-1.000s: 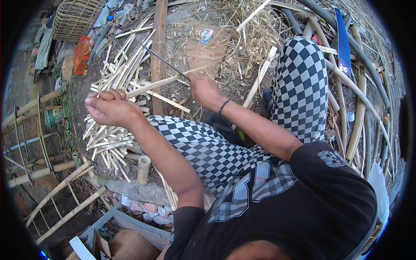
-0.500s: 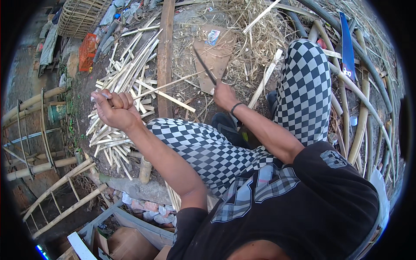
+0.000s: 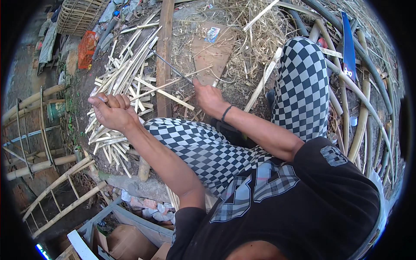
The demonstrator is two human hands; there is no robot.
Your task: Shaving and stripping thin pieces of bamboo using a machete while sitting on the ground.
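Observation:
My left hand (image 3: 113,112) is closed around one end of a thin bamboo strip (image 3: 180,79), which slants up to the right from the fist. In my right hand (image 3: 210,99) is the handle of a knife (image 3: 171,66), its long narrow dark blade pointing up and to the left. The blade crosses close to the strip; whether they touch I cannot tell. Most of the handle is hidden by my fingers. Many split bamboo strips (image 3: 130,76) lie heaped on the ground beyond my left hand.
A wooden plank (image 3: 164,56) runs away from me beside a brown flat board (image 3: 212,52). Curly shavings (image 3: 255,52) lie behind. A blue saw (image 3: 348,47) and bamboo poles (image 3: 362,104) are at the right. An orange crate (image 3: 87,50) and woven basket (image 3: 80,17) stand far left.
My right hand has moved left and nearer to me. The knife blade has swung to the left and now points over the plank. My left hand has barely shifted.

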